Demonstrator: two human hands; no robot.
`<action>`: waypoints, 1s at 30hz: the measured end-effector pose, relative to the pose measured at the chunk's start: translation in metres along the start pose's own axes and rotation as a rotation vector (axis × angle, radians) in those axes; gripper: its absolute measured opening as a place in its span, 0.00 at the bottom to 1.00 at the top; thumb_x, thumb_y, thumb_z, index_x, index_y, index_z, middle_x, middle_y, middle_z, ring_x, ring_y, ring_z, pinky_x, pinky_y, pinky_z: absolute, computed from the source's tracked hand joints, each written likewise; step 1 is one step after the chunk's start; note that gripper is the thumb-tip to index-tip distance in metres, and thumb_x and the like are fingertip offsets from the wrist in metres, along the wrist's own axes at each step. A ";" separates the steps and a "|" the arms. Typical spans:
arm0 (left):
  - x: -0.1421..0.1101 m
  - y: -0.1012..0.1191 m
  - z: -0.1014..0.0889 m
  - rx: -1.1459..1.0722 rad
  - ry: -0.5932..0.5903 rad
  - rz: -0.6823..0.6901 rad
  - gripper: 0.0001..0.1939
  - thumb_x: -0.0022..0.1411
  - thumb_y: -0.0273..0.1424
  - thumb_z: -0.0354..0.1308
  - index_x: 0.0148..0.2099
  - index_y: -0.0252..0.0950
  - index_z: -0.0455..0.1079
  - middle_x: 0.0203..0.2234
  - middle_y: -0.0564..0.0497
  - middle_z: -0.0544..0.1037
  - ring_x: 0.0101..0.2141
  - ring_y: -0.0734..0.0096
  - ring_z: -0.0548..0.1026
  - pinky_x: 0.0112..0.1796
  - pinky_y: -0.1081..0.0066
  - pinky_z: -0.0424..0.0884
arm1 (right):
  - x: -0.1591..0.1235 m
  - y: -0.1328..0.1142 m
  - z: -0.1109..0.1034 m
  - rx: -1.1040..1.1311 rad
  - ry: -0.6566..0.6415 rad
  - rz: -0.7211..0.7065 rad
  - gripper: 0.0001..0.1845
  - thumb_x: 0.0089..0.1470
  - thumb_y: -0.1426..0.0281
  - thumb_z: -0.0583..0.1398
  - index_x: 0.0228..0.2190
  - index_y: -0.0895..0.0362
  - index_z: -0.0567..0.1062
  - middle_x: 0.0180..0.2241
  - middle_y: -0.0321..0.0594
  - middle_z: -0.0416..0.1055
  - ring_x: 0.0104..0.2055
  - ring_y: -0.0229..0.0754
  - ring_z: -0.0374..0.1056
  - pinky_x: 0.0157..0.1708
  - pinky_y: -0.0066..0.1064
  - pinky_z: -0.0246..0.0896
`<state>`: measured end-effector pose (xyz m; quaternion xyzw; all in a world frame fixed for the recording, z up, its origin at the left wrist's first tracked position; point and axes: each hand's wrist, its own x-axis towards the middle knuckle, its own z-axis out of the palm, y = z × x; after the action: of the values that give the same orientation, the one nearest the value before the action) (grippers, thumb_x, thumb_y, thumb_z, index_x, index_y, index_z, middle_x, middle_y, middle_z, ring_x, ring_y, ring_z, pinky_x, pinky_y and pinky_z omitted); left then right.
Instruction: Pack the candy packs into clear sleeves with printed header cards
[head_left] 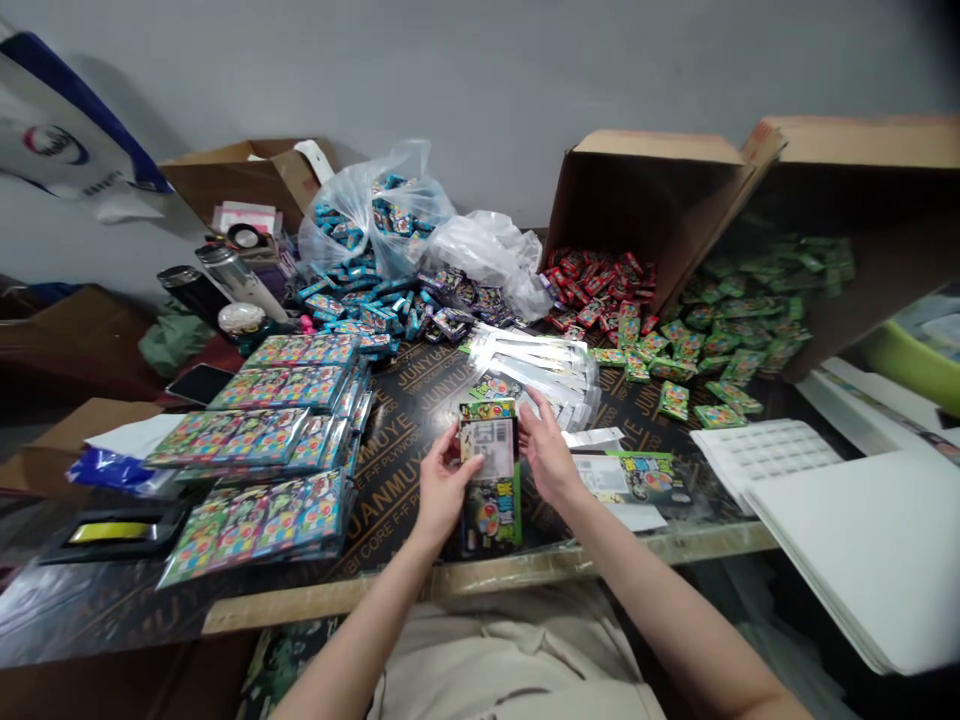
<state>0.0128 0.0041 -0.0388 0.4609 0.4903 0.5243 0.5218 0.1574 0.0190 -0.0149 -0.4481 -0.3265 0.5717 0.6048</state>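
A tall, black printed packet [491, 505] with a pale panel and green edge stands out in front of me over the table. My left hand [442, 485] grips its left side, the thumb lying across the pale panel. At its right edge is my right hand [549, 450], fingers stretched out and apart; whether they touch the packet I cannot tell. Behind it lies a fanned stack of silvery pouches [536, 365]. Another printed packet [637, 478] rests flat to the right, beside my right wrist.
Filled packs [262, 515] lie stacked at left. Small blue boxes [356, 300], purple boxes [461, 300], red boxes [600, 285] and green boxes [720, 335] lie along the back. Cardboard cartons [652, 150] stand at back right. White sheets [870, 540] lie right; bottles [240, 275] stand left.
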 end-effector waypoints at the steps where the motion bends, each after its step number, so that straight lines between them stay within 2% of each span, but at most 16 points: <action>1: -0.004 -0.003 0.007 -0.133 0.030 -0.048 0.29 0.46 0.33 0.63 0.52 0.34 0.64 0.41 0.47 0.73 0.42 0.67 0.71 0.46 0.68 0.63 | 0.001 0.001 0.007 0.051 0.051 0.001 0.29 0.49 0.58 0.56 0.51 0.50 0.56 0.36 0.37 0.72 0.33 0.40 0.70 0.31 0.33 0.66; 4: -0.015 -0.002 0.025 -0.450 0.145 -0.168 0.18 0.49 0.37 0.61 0.42 0.33 0.70 0.35 0.49 0.77 0.37 0.70 0.73 0.43 0.71 0.65 | 0.001 0.001 0.020 0.102 0.137 0.004 0.22 0.43 0.66 0.60 0.43 0.53 0.62 0.28 0.33 0.74 0.26 0.38 0.69 0.26 0.29 0.64; 6: -0.017 0.006 0.030 -0.576 0.179 -0.247 0.16 0.50 0.40 0.60 0.35 0.31 0.71 0.29 0.49 0.77 0.32 0.70 0.74 0.38 0.71 0.67 | -0.001 -0.003 0.022 0.073 0.140 0.001 0.19 0.40 0.72 0.59 0.38 0.54 0.64 0.24 0.32 0.73 0.23 0.37 0.67 0.25 0.27 0.62; 9: -0.010 0.020 0.025 -0.652 0.108 -0.385 0.13 0.48 0.38 0.61 0.31 0.31 0.71 0.24 0.52 0.76 0.26 0.72 0.74 0.31 0.74 0.68 | -0.008 -0.011 0.018 0.113 0.103 -0.002 0.19 0.41 0.72 0.56 0.38 0.52 0.62 0.27 0.33 0.75 0.26 0.39 0.69 0.25 0.29 0.62; 13: 0.006 0.031 0.012 -0.595 -0.025 -0.508 0.08 0.46 0.32 0.61 0.28 0.32 0.70 0.20 0.55 0.74 0.20 0.78 0.71 0.23 0.78 0.64 | -0.011 -0.018 0.008 0.224 0.022 0.135 0.20 0.43 0.68 0.54 0.41 0.51 0.59 0.35 0.37 0.75 0.30 0.45 0.72 0.27 0.36 0.64; 16: 0.011 0.042 0.009 -0.415 -0.111 -0.388 0.09 0.45 0.28 0.59 0.32 0.33 0.72 0.24 0.53 0.76 0.23 0.77 0.71 0.24 0.79 0.63 | -0.008 -0.018 0.003 0.177 -0.033 0.180 0.22 0.40 0.72 0.57 0.40 0.52 0.61 0.34 0.37 0.75 0.31 0.44 0.72 0.29 0.36 0.65; 19: 0.009 0.056 0.007 -0.151 -0.115 -0.141 0.07 0.46 0.26 0.58 0.31 0.33 0.74 0.25 0.52 0.77 0.28 0.74 0.72 0.29 0.77 0.65 | -0.007 -0.019 -0.002 0.121 -0.055 0.200 0.16 0.37 0.74 0.60 0.34 0.54 0.67 0.31 0.36 0.75 0.28 0.41 0.71 0.29 0.33 0.64; 21: 0.005 0.065 0.004 0.062 -0.143 0.032 0.05 0.46 0.27 0.59 0.29 0.33 0.75 0.26 0.50 0.77 0.30 0.71 0.73 0.33 0.74 0.67 | -0.010 -0.021 -0.006 0.051 -0.054 0.122 0.09 0.37 0.75 0.61 0.26 0.56 0.70 0.30 0.37 0.75 0.28 0.40 0.70 0.30 0.33 0.64; 23: 0.002 0.072 0.001 0.221 -0.202 0.152 0.05 0.47 0.29 0.60 0.29 0.34 0.76 0.27 0.48 0.77 0.31 0.67 0.73 0.34 0.72 0.67 | -0.015 -0.024 -0.011 -0.084 -0.077 -0.070 0.03 0.39 0.74 0.62 0.23 0.56 0.73 0.29 0.37 0.75 0.32 0.41 0.70 0.35 0.34 0.64; 26: 0.002 0.079 -0.003 0.289 -0.262 0.172 0.06 0.45 0.31 0.63 0.27 0.34 0.76 0.27 0.47 0.78 0.30 0.65 0.74 0.33 0.71 0.68 | -0.025 -0.028 -0.018 -0.300 -0.168 -0.317 0.05 0.43 0.71 0.62 0.27 0.54 0.77 0.33 0.39 0.75 0.40 0.44 0.69 0.44 0.38 0.62; 28: 0.005 0.081 -0.003 0.297 -0.270 0.125 0.07 0.43 0.32 0.64 0.27 0.34 0.76 0.25 0.48 0.78 0.28 0.66 0.74 0.32 0.71 0.69 | -0.028 -0.030 -0.022 -0.362 -0.179 -0.346 0.05 0.44 0.69 0.62 0.28 0.53 0.78 0.34 0.39 0.75 0.41 0.45 0.69 0.44 0.39 0.62; 30: 0.009 0.083 -0.001 0.308 -0.280 0.074 0.08 0.42 0.32 0.65 0.28 0.33 0.76 0.23 0.49 0.77 0.26 0.67 0.73 0.30 0.71 0.69 | -0.028 -0.032 -0.023 -0.366 -0.149 -0.308 0.07 0.44 0.68 0.63 0.30 0.52 0.78 0.33 0.38 0.75 0.38 0.44 0.70 0.42 0.38 0.64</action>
<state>0.0037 0.0156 0.0438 0.6213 0.4702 0.3929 0.4884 0.1875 -0.0110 0.0083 -0.4517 -0.5325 0.4358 0.5678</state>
